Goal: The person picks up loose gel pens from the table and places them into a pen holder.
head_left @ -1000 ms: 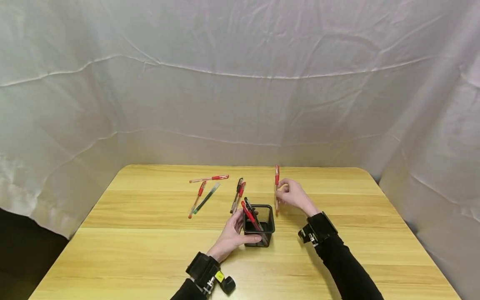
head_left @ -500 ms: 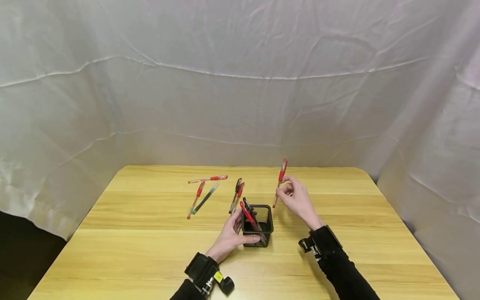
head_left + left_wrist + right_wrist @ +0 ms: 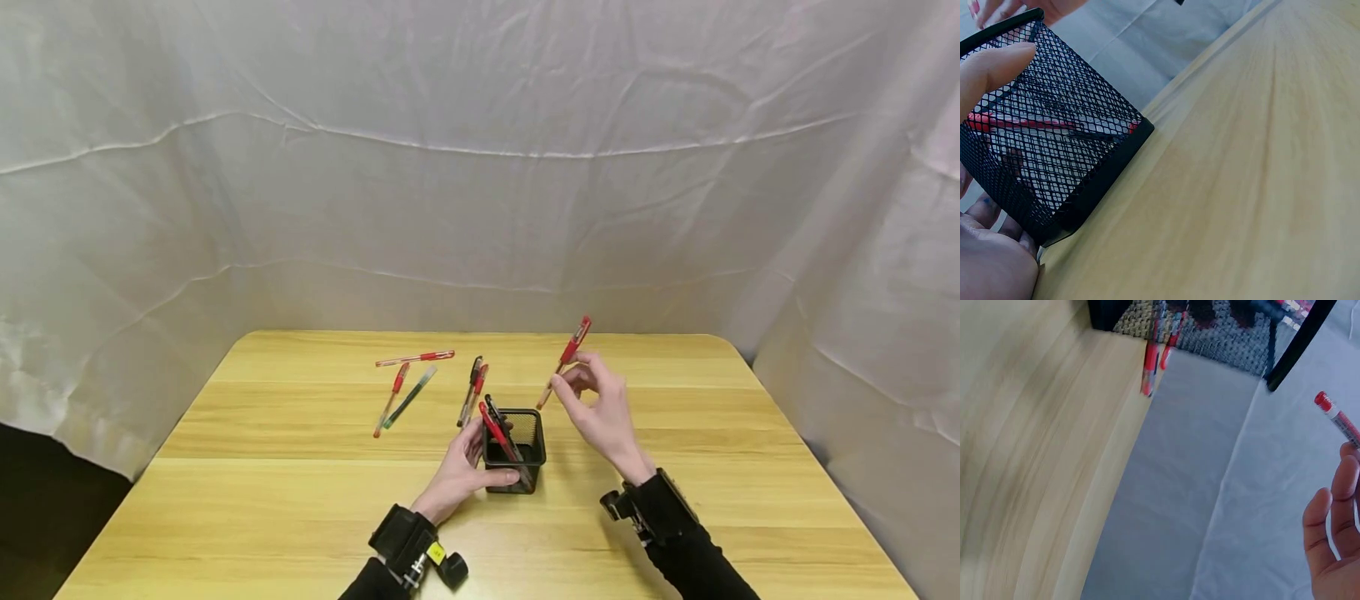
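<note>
A black mesh pen holder [image 3: 527, 475] stands on the table, gripped by my left hand [image 3: 457, 479] with the thumb across its near side. Inside it lean a red pen [image 3: 497, 428] and a black pen [image 3: 494, 408], tops above the rim. In the left wrist view the mesh wall [image 3: 1085, 112] shows the pens through it. My right hand [image 3: 600, 408] pinches another red pen [image 3: 573, 343] between thumb and fingers, raised and tilted, its lower end just right of the holder's far rim. In the right wrist view that pen's red end [image 3: 1320, 398] points toward the holder.
Behind the holder lie a black-capped pen [image 3: 471, 392] and a red pen [image 3: 481, 382] side by side. Farther left are a green pen [image 3: 410, 398], a red pen [image 3: 392, 398] and one more red pen [image 3: 417, 358]. A pale curtain [image 3: 480, 208] hangs around the wooden table [image 3: 262, 500].
My right hand has lifted the red pen from the table and tilted it, its lower end swinging left toward the holder. The left hand keeps its grip on the holder.
</note>
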Action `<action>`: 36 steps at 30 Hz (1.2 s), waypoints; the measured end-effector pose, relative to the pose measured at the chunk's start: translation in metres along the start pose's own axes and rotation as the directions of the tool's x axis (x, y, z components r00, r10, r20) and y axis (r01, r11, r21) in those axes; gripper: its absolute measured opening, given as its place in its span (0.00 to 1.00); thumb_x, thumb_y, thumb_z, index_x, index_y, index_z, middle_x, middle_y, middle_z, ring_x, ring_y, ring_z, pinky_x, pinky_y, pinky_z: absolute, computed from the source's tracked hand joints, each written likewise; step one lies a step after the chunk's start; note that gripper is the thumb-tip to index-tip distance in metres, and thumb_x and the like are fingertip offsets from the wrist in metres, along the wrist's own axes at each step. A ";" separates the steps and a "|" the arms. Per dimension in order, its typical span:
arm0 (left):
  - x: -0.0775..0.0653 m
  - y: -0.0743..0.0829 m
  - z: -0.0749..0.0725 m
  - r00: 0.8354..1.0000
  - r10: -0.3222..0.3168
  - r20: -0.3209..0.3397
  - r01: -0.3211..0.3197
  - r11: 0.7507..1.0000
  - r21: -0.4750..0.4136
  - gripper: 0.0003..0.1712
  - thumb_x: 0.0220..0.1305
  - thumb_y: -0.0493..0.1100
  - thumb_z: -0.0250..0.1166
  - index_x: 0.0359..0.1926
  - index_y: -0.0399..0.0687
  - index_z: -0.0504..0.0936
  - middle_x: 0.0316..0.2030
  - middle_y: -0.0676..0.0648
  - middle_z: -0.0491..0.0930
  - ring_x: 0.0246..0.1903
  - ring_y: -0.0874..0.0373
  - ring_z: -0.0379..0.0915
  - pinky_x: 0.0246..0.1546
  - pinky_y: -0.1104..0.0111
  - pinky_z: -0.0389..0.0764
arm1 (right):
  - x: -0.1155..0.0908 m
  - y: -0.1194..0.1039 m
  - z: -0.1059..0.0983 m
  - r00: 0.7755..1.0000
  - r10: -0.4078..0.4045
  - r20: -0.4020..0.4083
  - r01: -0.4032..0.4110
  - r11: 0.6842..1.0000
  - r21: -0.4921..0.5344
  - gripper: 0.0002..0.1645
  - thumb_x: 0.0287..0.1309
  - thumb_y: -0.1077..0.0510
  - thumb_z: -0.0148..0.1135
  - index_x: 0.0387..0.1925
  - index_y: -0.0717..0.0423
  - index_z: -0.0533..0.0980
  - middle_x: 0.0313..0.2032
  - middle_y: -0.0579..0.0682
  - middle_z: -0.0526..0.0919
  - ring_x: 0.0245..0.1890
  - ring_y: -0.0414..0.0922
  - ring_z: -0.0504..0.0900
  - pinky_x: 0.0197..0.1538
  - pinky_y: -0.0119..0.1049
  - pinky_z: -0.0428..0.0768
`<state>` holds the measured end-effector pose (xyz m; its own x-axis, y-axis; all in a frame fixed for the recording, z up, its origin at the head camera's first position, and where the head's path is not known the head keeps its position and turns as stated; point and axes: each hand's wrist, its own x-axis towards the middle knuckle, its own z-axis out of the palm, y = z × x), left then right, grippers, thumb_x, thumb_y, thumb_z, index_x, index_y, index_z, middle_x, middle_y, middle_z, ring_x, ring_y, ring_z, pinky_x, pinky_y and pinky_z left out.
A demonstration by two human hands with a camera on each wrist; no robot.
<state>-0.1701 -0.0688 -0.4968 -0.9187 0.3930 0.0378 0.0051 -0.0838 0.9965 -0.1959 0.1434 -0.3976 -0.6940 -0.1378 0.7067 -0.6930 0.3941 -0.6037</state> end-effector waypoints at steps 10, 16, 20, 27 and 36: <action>0.001 0.001 -0.001 1.000 -0.005 0.011 0.005 1.000 0.002 0.53 0.40 0.38 0.73 0.66 0.54 0.52 0.64 0.48 0.60 0.67 0.57 0.48 0.70 0.60 0.44 | -0.011 0.010 0.011 0.981 -0.194 0.027 0.193 0.980 0.045 0.12 0.52 0.65 0.58 0.40 0.61 0.70 0.24 0.46 0.81 0.22 0.31 0.71 0.25 0.24 0.69; 0.000 0.000 0.000 1.000 0.001 -0.005 -0.001 1.000 0.010 0.54 0.40 0.41 0.73 0.66 0.55 0.51 0.64 0.52 0.60 0.67 0.58 0.46 0.70 0.60 0.43 | -0.007 -0.024 0.005 0.985 -0.111 0.134 0.118 0.992 -0.048 0.14 0.47 0.71 0.60 0.39 0.65 0.70 0.22 0.53 0.80 0.18 0.36 0.69 0.23 0.21 0.64; 0.001 -0.002 0.000 1.000 0.016 -0.010 -0.015 1.000 0.022 0.53 0.39 0.42 0.74 0.65 0.56 0.53 0.63 0.51 0.62 0.67 0.58 0.49 0.70 0.59 0.44 | -0.008 -0.019 0.007 0.978 -0.104 0.178 0.116 0.992 -0.054 0.15 0.48 0.70 0.60 0.40 0.64 0.70 0.21 0.52 0.80 0.16 0.35 0.67 0.20 0.19 0.59; -0.001 0.002 0.001 1.000 0.013 -0.006 -0.013 0.999 0.029 0.53 0.40 0.42 0.73 0.65 0.57 0.53 0.62 0.52 0.63 0.66 0.57 0.50 0.69 0.58 0.44 | -0.012 -0.006 0.011 0.963 -0.050 0.264 0.099 0.979 -0.178 0.14 0.52 0.59 0.61 0.42 0.55 0.71 0.22 0.41 0.80 0.22 0.29 0.71 0.23 0.21 0.68; 0.000 0.002 -0.001 0.998 0.059 0.020 -0.059 0.998 0.017 0.49 0.41 0.41 0.73 0.64 0.60 0.56 0.63 0.51 0.62 0.66 0.58 0.50 0.70 0.58 0.45 | -0.031 0.000 0.005 0.978 0.112 0.175 -0.085 0.984 -0.156 0.09 0.49 0.59 0.63 0.34 0.53 0.75 0.21 0.42 0.78 0.19 0.30 0.69 0.20 0.25 0.70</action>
<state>-0.1702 -0.0698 -0.4952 -0.9087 0.4058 0.0977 0.0662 -0.0911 0.9936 -0.1751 0.1430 -0.4215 -0.7909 -0.2493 0.5588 -0.5923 0.5412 -0.5969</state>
